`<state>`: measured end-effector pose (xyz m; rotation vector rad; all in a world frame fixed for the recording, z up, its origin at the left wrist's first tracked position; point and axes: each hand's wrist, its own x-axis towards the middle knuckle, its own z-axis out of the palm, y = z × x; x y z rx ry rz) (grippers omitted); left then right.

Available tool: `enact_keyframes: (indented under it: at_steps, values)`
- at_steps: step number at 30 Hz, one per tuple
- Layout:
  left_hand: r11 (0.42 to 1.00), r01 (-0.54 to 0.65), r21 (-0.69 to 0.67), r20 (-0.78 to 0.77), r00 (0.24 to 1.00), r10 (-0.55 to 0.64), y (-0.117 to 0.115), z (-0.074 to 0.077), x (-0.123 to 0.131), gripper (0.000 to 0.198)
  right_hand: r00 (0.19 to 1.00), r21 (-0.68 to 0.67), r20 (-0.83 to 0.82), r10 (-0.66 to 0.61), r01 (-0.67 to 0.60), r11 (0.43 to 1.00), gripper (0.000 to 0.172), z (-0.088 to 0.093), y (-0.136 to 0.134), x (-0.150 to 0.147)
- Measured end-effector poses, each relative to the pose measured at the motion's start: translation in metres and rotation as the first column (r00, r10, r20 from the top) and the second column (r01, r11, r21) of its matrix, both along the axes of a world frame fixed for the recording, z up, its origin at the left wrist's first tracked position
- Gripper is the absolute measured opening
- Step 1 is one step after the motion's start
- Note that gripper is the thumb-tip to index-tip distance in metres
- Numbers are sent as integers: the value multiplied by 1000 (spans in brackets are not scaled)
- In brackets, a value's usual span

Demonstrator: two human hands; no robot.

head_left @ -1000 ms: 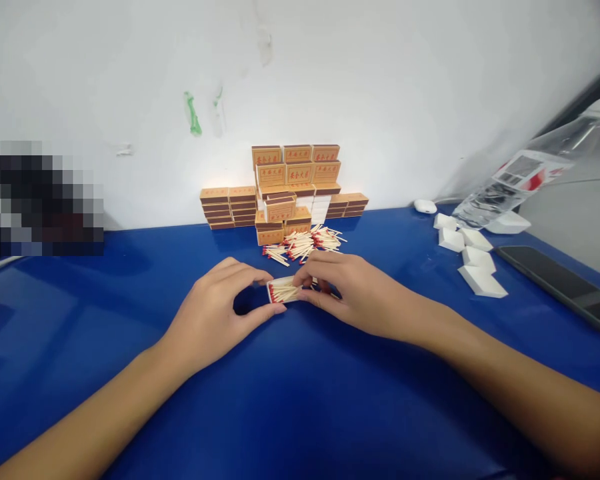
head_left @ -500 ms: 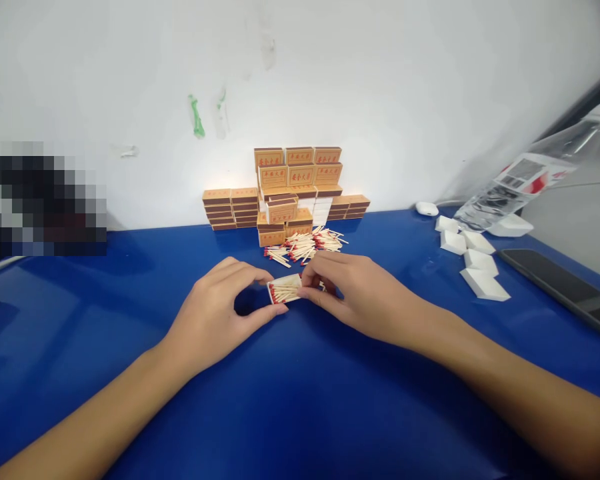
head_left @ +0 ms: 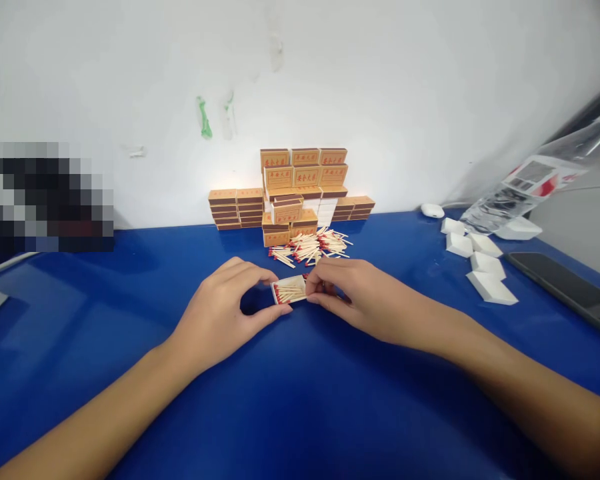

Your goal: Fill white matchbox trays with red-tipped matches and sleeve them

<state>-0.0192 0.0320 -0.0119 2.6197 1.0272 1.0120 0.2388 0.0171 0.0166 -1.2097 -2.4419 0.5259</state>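
Note:
A small white matchbox tray (head_left: pixel 274 293) lies low over the blue table, with several red-tipped matches (head_left: pixel 291 293) side by side in it. My left hand (head_left: pixel 230 297) grips the tray's left end, thumb at the near side and fingers at the far side. At the tray's right end, my right hand (head_left: pixel 347 290) is closed in a pinch. Red match tips show beside its fingertips, though the fingers hide most of what they hold. Just beyond my hands is a loose pile of matches (head_left: pixel 307 247).
Stacked matchboxes (head_left: pixel 305 177) stand against the wall behind the pile. On the right are several white empty trays (head_left: pixel 487 265), a white earphone case (head_left: pixel 432 211), a clear plastic bottle (head_left: pixel 525 177) and a black phone (head_left: pixel 565 287). A pixelated dark area covers the left edge.
The view has shifted slightly, so everything sits a little farther right. My right fingertips have drawn back slightly rightward along the tray, showing more matches. My left hand keeps its grip.

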Motion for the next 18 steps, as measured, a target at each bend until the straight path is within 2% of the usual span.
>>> enact_keyframes:
  at_steps: [4,8,13,18]
  values:
    - [1000,-2,-10,0,1000,2,0,0,0,29,998,10,-49,-39,40,999,9,1,-2,-3]
    - [1000,30,-1,4,1000,-30,-1,0,1,29,998,22,-63,-2,3,1000,10,-2,-7,-10]
    - [997,73,0,15,997,-73,-1,2,1,29,997,119,-73,-33,41,992,7,-5,-9,-10]
    - [993,116,6,5,993,-116,-4,3,2,29,999,158,34,3,-8,987,13,-9,-7,-8]
